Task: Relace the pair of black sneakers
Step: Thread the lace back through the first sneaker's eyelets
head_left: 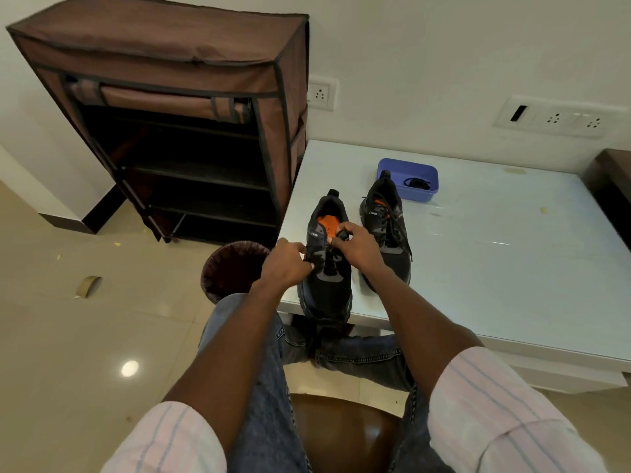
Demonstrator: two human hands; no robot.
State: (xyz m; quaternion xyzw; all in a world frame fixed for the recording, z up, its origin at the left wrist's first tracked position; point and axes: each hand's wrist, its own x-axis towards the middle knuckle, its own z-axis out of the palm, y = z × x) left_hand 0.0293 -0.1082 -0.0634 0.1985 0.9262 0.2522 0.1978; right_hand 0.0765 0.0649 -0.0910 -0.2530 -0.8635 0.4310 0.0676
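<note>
Hands, two, bare, forearms reaching forward from rolled striped sleeves over the near edge of a white table (512, 254). Left hand (285, 264): knuckles up, fingers curled, thumb and fingertips pinched on the left eyelet edge of the near black sneaker (326, 285). Right hand (356, 245): wrist bent inward, fingers closed in a pinch on a black lace end (343, 234) over the tongue area of the same shoe. Near sneaker: toe toward the wearer, slightly overhanging the table edge, orange insole showing in the opening; its eyelet rows mostly hidden beneath both hands, so the extent of lacing cannot be told. Second black sneaker (387, 230): just beside it to the right, laced, loose ends trailing down its side, toe partly covered by the right forearm. Blue plastic tray (408, 177): behind the second shoe, holding a small dark item too small to identify. Brown fabric shoe rack (164, 107): left of the table, front open, shelves dark. Wastebasket (232, 268): on the floor below the left hand.
</note>
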